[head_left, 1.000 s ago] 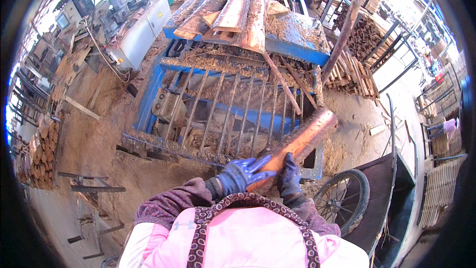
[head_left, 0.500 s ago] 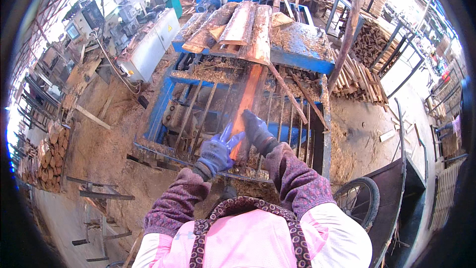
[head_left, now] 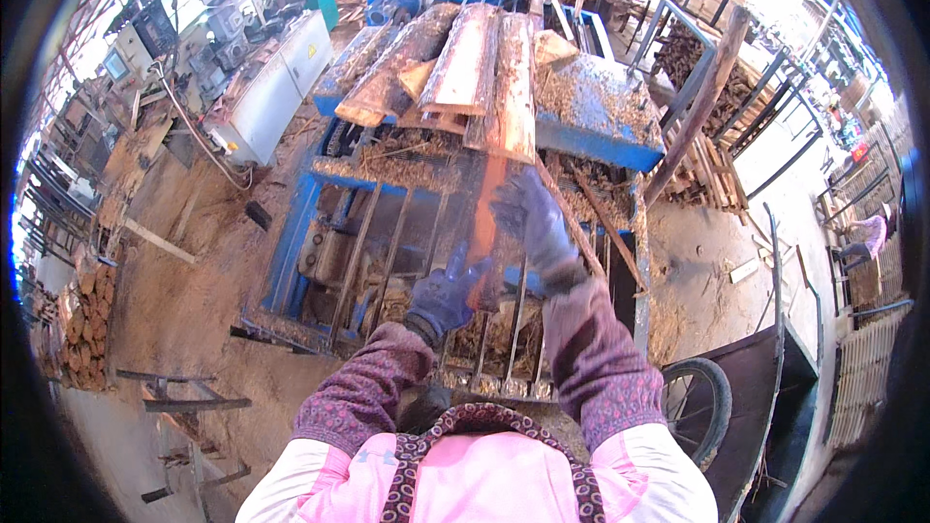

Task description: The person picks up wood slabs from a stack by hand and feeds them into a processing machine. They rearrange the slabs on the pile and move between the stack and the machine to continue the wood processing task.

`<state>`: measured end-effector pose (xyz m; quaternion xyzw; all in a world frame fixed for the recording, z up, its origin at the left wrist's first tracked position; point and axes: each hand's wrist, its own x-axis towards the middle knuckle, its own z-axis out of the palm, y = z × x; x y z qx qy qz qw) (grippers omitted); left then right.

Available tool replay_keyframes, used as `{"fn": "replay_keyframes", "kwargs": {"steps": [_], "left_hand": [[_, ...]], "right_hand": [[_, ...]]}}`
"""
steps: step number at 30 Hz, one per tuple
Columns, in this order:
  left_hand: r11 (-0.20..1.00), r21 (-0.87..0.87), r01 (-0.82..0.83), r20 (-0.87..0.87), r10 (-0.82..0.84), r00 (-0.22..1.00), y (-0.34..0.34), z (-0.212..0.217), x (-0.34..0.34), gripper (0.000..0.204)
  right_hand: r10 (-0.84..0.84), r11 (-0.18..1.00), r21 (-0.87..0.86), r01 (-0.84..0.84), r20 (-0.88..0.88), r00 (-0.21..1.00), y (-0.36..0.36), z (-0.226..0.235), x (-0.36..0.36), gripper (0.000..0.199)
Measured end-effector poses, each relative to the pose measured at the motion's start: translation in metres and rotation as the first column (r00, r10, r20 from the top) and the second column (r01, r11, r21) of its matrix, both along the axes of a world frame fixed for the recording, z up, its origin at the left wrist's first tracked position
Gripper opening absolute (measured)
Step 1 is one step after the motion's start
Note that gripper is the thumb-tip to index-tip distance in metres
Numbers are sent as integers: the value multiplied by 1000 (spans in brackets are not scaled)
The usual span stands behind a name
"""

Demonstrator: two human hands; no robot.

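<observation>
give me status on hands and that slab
Left hand and right hand both gripping the slab. Slab points at the wood pile on the blue machine. Nothing between.

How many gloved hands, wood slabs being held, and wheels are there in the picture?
Gloved hands: 2, the left hand and the right hand
Held wood slab: 1
Wheel: 1
Total: 4
</observation>
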<state>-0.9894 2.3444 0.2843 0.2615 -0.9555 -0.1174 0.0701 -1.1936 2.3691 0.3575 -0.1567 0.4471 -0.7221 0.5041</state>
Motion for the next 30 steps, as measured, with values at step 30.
{"fn": "replay_keyframes", "kwargs": {"steps": [30], "left_hand": [[848, 516, 122, -366, 89, 926, 101, 20, 70, 89]], "right_hand": [[218, 959, 245, -146, -300, 929, 160, -115, 83, 35]]}}
